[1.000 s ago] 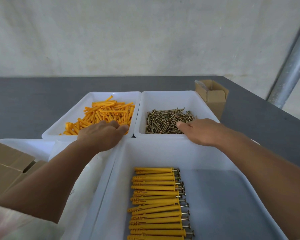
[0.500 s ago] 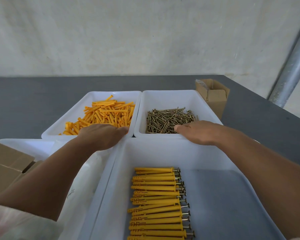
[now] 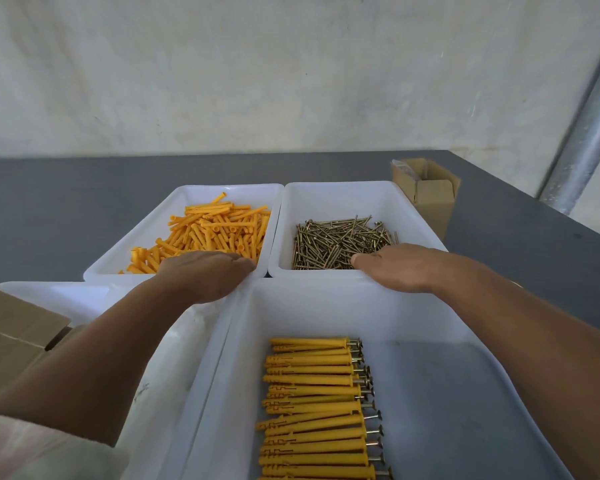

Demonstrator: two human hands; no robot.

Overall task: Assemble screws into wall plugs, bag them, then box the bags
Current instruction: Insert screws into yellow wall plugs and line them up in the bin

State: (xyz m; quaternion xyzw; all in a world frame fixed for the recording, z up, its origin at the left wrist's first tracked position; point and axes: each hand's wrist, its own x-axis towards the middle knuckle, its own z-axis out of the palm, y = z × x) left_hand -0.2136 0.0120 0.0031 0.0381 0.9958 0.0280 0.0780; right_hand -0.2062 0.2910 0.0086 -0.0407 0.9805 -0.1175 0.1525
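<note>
**Both hands at the far trays, fingertips out of sight**

Left hand [image 3: 205, 275] lay knuckles-up over the near end of the plug tray [image 3: 194, 197], fingers curled down and away. Its fingertips were hidden behind the knuckles, so I could not tell if it pinched a plug or nothing. Loose wall plugs [image 3: 219, 230] were piled just beyond that hand; contact was not visible.

Right hand [image 3: 399, 268] reached over the near rim of the screw tray [image 3: 343, 199], thumb stretched toward the left hand. Its fingers dipped out of view behind the back of the hand, into the screws [image 3: 336, 240], so that grip was unreadable too.

Nearer than both hands, between the forearms, the big bin [image 3: 326, 306] held assembled plugs [image 3: 312, 407] in a neat row, screw heads on the right-hand side. The row ran off the bottom edge, so the count was unknown.

Beyond the right hand and well apart, a small open carton [image 3: 430, 199] stood on the grey table [image 3: 49, 202]. Something clear poked out of its top, too small to name.

Under the left forearm was another white tray [image 3: 49, 296], contents mostly covered by the arm. Brown cardboard [image 3: 11, 344] lay outside the left arm, cut by the frame edge. A pale sleeve [image 3: 32, 448] showed at the bottom corner, blurred. A metal pole [image 3: 586, 140] stood far past the right hand.
</note>
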